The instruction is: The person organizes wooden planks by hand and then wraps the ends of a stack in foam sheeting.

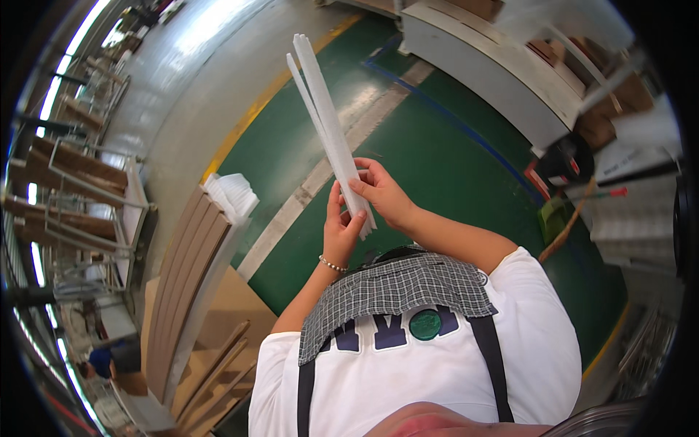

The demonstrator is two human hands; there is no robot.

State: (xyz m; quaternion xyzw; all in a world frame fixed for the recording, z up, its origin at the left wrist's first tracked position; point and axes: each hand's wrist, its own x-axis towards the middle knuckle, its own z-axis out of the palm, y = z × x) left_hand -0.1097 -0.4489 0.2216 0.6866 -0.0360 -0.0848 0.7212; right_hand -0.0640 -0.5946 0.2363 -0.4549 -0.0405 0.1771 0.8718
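Both my hands grip a bundle of long, thin white foam strips [332,131] near its lower end. My left hand [343,224] holds it from the left, with the thumb laid along the front. On the right side, my right hand [381,191] pinches the bundle a little higher up, thumb on top. The strips point up and away from me, and one strip splays apart from the others at the far end. To the left stands a stack of brown boards [188,284] with folded white foam sheets [232,194] at its end.
Cardboard [240,295] and thin strips [218,371] lie beside the boards. A white bench [480,76] stands at far right, near a black round object [565,158] and a green dustpan-like item [554,218]. Racks [93,196] line the left; a person [104,363] is far off.
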